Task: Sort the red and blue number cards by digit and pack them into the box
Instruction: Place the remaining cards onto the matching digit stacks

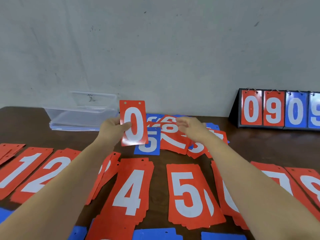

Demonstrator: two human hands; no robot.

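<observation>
- Looks down from head height onto a dark brown table pushed against a grey wall.
- Grips a red 0 card in the left hand, upright above the table, with the thumb pressed across the white digit and the fingers behind.
- Holds the right hand just over a loose pile of red and blue cards at mid-table, fingers pointing left. Too blurred to tell whether it pinches a card or lies spread.
- Shows a blue 5 card at the pile's left edge, its top hidden behind the 0 card.
- Sets the box, clear plastic, at the table's back left, close to the wall and left of the pile.
- Lays a row of red stacks flat along the near side, named here from left to right:
  - an end stack with its digit out of sight
  - the 1 stack
  - the 2 stack
  - a stack mostly covered by the left forearm
  - the 4 stack
  - the 5 stack
  - a stack mostly under the right forearm
  - the 7 stack
  - a last stack cut by the frame's right edge
- Shows blue cards along the bottom edge, digits out of view.
- Stands a flip scoreboard at the back right, reading 0 and 9 in red, then 0 in blue, then a blue card cut off by the frame.
</observation>
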